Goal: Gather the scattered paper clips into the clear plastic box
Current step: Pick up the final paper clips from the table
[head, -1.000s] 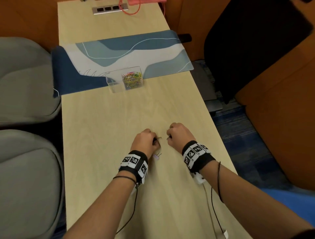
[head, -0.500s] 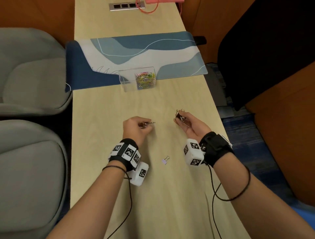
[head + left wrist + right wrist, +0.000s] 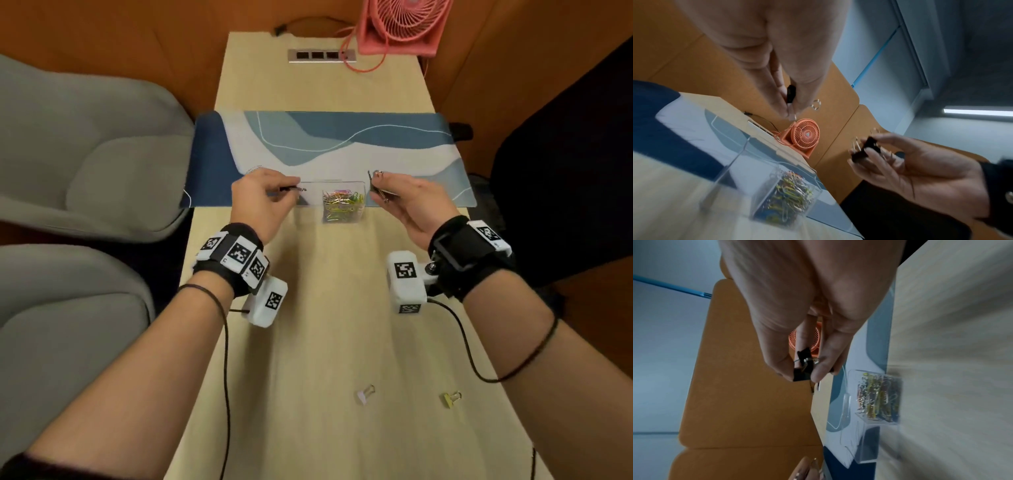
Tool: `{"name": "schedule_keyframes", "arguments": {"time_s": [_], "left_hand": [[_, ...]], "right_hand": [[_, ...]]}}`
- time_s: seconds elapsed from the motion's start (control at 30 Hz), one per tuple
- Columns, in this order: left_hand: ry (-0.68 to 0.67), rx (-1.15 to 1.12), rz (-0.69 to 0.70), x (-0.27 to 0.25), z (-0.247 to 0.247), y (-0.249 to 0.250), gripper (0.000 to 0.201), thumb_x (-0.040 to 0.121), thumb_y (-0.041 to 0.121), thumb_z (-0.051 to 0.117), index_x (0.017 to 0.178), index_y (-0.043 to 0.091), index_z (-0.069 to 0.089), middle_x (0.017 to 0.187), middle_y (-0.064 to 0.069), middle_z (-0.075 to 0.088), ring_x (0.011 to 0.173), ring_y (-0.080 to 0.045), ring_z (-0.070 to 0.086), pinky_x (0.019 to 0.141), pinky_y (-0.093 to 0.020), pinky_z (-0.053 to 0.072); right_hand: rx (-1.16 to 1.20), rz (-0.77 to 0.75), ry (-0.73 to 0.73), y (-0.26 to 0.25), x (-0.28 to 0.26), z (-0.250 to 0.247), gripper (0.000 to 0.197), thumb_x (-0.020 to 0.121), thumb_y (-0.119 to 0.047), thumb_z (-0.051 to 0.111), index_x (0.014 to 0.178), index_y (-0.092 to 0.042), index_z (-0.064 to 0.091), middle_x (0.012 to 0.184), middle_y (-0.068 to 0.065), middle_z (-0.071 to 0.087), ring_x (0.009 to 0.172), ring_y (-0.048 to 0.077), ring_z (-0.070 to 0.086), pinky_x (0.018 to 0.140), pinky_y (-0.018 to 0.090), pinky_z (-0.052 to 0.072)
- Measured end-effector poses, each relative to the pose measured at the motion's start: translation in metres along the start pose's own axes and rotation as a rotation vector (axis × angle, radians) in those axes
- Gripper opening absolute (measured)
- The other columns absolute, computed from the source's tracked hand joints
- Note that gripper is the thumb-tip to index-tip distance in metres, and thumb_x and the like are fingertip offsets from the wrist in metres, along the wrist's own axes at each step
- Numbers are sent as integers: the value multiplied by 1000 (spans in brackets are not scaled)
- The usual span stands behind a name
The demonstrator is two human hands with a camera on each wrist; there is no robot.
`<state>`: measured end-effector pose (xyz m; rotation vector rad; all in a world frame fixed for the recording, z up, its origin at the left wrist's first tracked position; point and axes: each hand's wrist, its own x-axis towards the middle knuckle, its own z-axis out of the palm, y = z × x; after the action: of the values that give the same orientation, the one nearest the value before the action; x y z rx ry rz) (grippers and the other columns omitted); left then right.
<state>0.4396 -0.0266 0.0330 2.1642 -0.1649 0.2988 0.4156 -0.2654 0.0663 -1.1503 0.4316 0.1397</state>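
The clear plastic box [image 3: 308, 202] stands at the near edge of the desk mat, and its right compartment holds several coloured paper clips [image 3: 343, 202]. My left hand [image 3: 263, 198] pinches a black binder clip [image 3: 294, 188] over the box's left side; the same clip [image 3: 791, 94] shows in the left wrist view. My right hand [image 3: 404, 202], palm up just right of the box, holds black binder clips [image 3: 376, 186], seen closer as dark clips [image 3: 803, 368] between thumb and fingers. A white binder clip [image 3: 365, 394] and a yellow binder clip [image 3: 451, 399] lie on the near table.
A blue and white desk mat [image 3: 342, 150] crosses the wooden table [image 3: 342, 325]. A pink fan [image 3: 400, 24] and a power strip [image 3: 322, 55] sit at the far end. Grey seats [image 3: 85, 164] lie left, and a dark chair [image 3: 565, 171] stands right.
Both hands have moved forward from the near table to either side of the box, each carrying its clips. The view now takes in a white and a yellow binder clip on the table.
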Motion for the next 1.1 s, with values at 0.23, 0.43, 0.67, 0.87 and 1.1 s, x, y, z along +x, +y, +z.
{"name": "schedule_keyframes", "arguments": {"time_s": [0.23,0.43,0.67,0.87,1.1], "left_hand": [[-63,-42,-82,36,26,-12,19,80,9,74,98,13,77,88,0,73,77,-12,69,81,-26,57],[-109,13,-56,37,44,-30,13,72,16,85,81,18,77,77,1,71,72,-16,66,75,-34,58],[-83,35,53,25,44,-46,26,75,18,83,98,10,76,94,-1,65,73,-9,64,77,-22,56],[9,-172,-60,11,34,-55,44,72,5,82,114,12,70,96,0,72,83,-7,69,84,-16,54],[121,-269,-149,-3,23,-69,36,77,-1,73,111,12,70,93,-5,69,81,-11,66,76,-18,55]], "right_hand": [[-145,-34,-99,-3,33,46,20,76,3,74,95,6,70,93,15,70,82,20,66,85,30,57],[-191,9,-118,7,54,53,16,75,4,75,89,7,70,93,17,70,83,22,67,76,27,58],[-1015,-306,-117,16,65,61,12,67,-19,80,79,-20,79,77,-3,75,76,13,70,77,21,55],[-1678,-682,-461,21,79,87,17,69,-19,71,85,-16,77,94,2,71,85,20,64,79,29,51],[-1925,-799,-645,34,86,95,15,80,-8,63,87,-6,76,106,9,65,98,29,56,79,35,48]]}}
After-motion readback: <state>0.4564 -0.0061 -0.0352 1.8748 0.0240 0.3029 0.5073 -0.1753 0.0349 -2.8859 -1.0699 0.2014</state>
